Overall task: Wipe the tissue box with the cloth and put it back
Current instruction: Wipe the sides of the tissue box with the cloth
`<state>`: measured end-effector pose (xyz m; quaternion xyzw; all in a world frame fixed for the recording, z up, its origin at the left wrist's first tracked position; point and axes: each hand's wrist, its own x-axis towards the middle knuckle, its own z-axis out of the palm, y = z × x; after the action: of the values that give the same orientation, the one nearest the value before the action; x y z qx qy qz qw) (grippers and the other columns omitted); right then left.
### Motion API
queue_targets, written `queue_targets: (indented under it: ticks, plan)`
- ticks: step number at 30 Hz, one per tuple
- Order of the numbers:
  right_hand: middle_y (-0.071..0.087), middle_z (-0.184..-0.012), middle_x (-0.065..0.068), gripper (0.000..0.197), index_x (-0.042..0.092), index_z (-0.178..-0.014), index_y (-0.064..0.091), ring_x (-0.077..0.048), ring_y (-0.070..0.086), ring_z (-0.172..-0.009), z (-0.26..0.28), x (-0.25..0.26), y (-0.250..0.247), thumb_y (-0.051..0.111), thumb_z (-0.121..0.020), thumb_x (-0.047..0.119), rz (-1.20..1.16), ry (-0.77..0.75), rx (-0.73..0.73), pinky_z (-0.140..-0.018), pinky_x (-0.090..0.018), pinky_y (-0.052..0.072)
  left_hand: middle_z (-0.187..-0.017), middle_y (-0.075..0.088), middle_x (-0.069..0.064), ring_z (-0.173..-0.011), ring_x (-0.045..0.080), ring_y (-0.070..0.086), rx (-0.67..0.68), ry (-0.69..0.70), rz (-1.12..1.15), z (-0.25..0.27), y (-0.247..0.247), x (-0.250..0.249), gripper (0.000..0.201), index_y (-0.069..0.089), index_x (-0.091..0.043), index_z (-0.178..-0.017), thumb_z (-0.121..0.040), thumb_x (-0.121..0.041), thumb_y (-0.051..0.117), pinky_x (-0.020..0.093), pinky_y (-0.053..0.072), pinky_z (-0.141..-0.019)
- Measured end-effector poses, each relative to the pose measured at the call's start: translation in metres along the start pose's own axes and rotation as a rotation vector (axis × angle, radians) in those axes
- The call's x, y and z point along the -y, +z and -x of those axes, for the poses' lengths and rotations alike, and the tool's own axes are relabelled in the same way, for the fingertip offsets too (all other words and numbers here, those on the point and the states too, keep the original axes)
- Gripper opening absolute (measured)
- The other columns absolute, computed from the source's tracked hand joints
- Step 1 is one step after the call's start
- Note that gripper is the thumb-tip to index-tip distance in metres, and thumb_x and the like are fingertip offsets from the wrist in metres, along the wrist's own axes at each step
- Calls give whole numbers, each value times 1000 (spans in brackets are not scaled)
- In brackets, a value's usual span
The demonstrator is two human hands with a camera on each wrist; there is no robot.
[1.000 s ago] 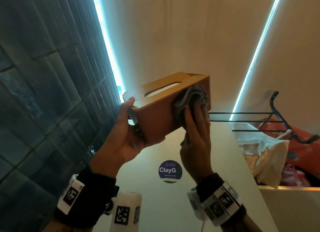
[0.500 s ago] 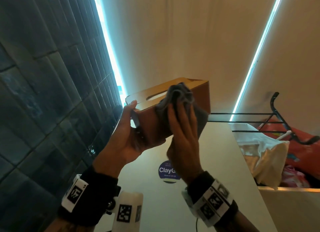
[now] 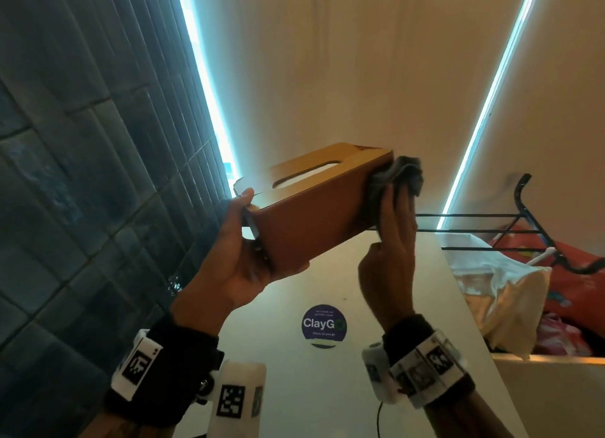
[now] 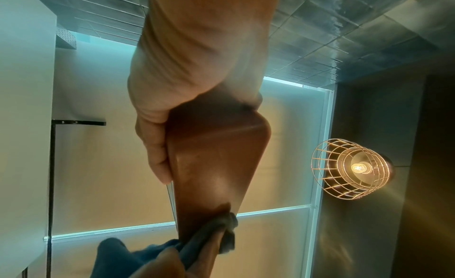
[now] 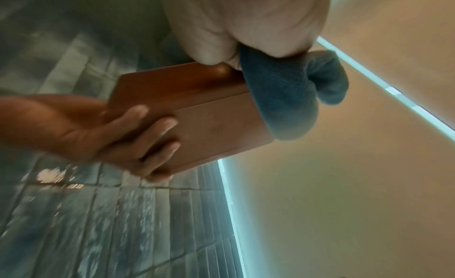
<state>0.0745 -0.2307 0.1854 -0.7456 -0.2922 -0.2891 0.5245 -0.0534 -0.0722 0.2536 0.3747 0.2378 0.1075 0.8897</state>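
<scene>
The brown tissue box [image 3: 314, 214] is held up in the air, slot side facing up and away. My left hand [image 3: 235, 254] grips its near left end, thumb on top and fingers [image 5: 152, 130] curled under the bottom. My right hand [image 3: 394, 241] presses the grey-blue cloth [image 3: 401, 177] flat against the box's right end with straight fingers. The cloth [image 5: 290, 99] wraps over that end and bunches past the corner. In the left wrist view the box [image 4: 216, 165] runs away from my left hand [image 4: 172, 72] to the cloth [image 4: 229, 233].
Below the box lies a white counter [image 3: 376, 306] with a round ClayGo sticker [image 3: 323, 326]. A black wire rack [image 3: 491, 231] and stuffed bags [image 3: 504, 293] stand at the right. A dark tiled wall [image 3: 82, 175] is on the left. A caged lamp [image 4: 352, 169] hangs nearby.
My right hand slid the cloth left along the box's side face, then right onto its far right end. The left hand kept its grip and the box swung slightly.
</scene>
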Motion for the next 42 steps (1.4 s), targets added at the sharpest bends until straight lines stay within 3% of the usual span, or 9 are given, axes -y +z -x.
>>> queue_targets:
  ticks: [3,8,11,15,19,24,27,35,42]
  plan:
    - [27,-163,-14,78,4,-152,33,-43,21,-153,32,27,10,30,-76,-13,59,-258,93,-130,-44,12,-127,70,24,-103,43,73,21,-8,25,-4,5,2,87,56,-13,-139,-68,-61,72,53,63,-72]
    - [30,-163,-7,103,9,-153,31,-40,24,-153,56,15,8,55,-60,-26,24,-611,394,-121,-61,30,-118,74,25,-98,41,75,90,-22,70,-3,0,0,72,67,-5,-125,-85,-65,58,53,63,-74]
    - [31,-162,-8,99,13,-152,36,-37,28,-153,41,-11,4,51,-65,-33,0,-383,244,-125,-46,29,-118,74,24,-102,44,74,8,10,67,-4,-7,0,79,59,-11,-131,-72,-63,69,57,62,-75]
    - [39,-162,-7,74,36,-147,44,-27,38,-149,28,-16,4,41,-94,-14,-425,372,229,-119,-55,38,-112,77,21,-96,41,76,-73,61,13,-6,-11,2,67,60,-15,-126,-80,-65,64,55,64,-69]
    - [68,-124,-8,31,33,-119,61,-34,64,-117,16,5,-2,40,-107,14,-943,895,209,-96,-52,56,-93,82,11,-88,33,79,-60,150,-74,-7,-7,13,43,62,-24,-115,-90,-59,58,51,64,-67]
    - [66,-138,-8,88,28,-145,47,-36,66,-123,1,7,15,68,-74,75,-1044,931,285,-100,-63,53,-84,82,1,-78,21,80,-44,197,-99,-5,1,33,26,62,-26,-102,-96,-50,53,39,63,-60]
    - [65,-139,-7,108,28,-149,43,-34,66,-123,-9,7,17,74,-60,81,-1008,902,343,-100,-60,54,-109,78,3,-95,25,77,-68,230,-156,-1,6,43,46,57,-24,-129,-92,-53,55,38,63,-69]
    - [65,-139,-10,70,28,-148,44,-35,64,-125,-23,-2,9,56,-89,66,-984,855,501,-105,-60,50,-125,69,-1,-110,25,70,-49,191,-268,5,7,56,84,44,-31,-143,-67,-62,61,35,63,-72]
    - [74,-120,-12,61,18,-145,48,-24,78,-92,-49,-7,-22,33,-100,57,-979,904,713,-67,-32,64,-145,57,20,-120,44,64,-37,-24,-83,-2,-27,22,125,37,-27,-154,-48,-82,72,59,57,-91]
